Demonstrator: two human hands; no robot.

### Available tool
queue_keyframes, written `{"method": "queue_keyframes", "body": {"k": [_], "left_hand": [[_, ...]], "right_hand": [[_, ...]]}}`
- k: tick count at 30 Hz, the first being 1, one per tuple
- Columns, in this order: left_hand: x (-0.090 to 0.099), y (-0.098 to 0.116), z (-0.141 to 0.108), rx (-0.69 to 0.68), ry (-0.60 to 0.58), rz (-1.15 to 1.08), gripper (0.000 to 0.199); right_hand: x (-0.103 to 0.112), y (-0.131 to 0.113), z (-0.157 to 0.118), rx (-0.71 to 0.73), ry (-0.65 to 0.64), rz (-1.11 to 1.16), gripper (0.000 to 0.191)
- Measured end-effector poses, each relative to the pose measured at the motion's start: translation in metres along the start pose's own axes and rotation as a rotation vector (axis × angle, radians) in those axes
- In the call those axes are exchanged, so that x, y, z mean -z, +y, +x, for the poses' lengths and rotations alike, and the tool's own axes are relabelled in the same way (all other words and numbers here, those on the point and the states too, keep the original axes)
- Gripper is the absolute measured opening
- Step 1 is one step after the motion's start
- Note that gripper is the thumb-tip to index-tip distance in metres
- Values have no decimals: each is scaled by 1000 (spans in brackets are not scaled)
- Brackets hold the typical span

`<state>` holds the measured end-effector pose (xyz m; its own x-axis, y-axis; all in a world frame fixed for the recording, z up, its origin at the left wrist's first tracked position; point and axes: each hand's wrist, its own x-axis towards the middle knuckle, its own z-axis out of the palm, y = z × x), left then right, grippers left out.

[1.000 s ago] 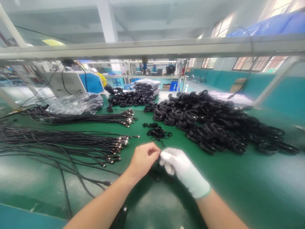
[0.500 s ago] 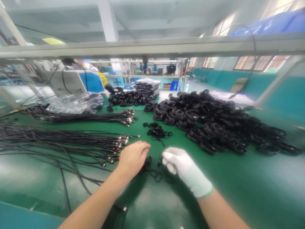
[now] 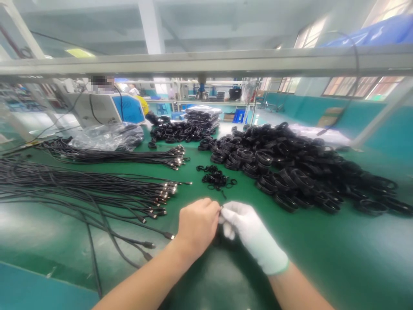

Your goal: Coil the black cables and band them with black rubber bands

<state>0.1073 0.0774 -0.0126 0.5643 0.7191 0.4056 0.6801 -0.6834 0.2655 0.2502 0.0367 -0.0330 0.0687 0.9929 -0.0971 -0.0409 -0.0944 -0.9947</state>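
Observation:
My bare left hand (image 3: 198,221) is closed, its fingertips meeting those of my right hand (image 3: 243,226), which wears a white glove. The gloved thumb and forefinger are pinched together. Something small and dark shows where the fingertips touch, too little of it to name. Below the hands lies a dark shape on the green table (image 3: 306,254), mostly covered by them. Just beyond sits a small heap of black rings (image 3: 215,177). Left of my left hand, loose black cables (image 3: 122,211) point their metal plugs toward it.
A large pile of coiled black cables (image 3: 290,165) spreads over the right side. A second cable bundle (image 3: 129,157) lies at left, with clear plastic bags (image 3: 108,137) behind. A blue and white machine (image 3: 106,110) stands at back left. A shelf beam (image 3: 206,63) crosses overhead.
My left hand has moved right and closed, coming up against the gloved fingers. The rings seen between the hands before are now covered. The view has shifted slightly.

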Motion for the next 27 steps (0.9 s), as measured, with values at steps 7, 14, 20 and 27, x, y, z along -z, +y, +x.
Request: {"method": "queue_keyframes", "body": {"k": [7,14,20,27], "left_hand": [[-8,7,2,15,63,130,15],[15,-6,13,231,-30,-194,11],[15,0,10,167,-92,-369,14],[12,11,8,208,-66,-258,12]], "right_hand": [[-12,-6,-3,-60,73,36,23],[6,-8,-1,-66,222,-191,16],[6,-4,-1,19,45,122,17],[-3,-12,-5,11,132,21,17]]}}
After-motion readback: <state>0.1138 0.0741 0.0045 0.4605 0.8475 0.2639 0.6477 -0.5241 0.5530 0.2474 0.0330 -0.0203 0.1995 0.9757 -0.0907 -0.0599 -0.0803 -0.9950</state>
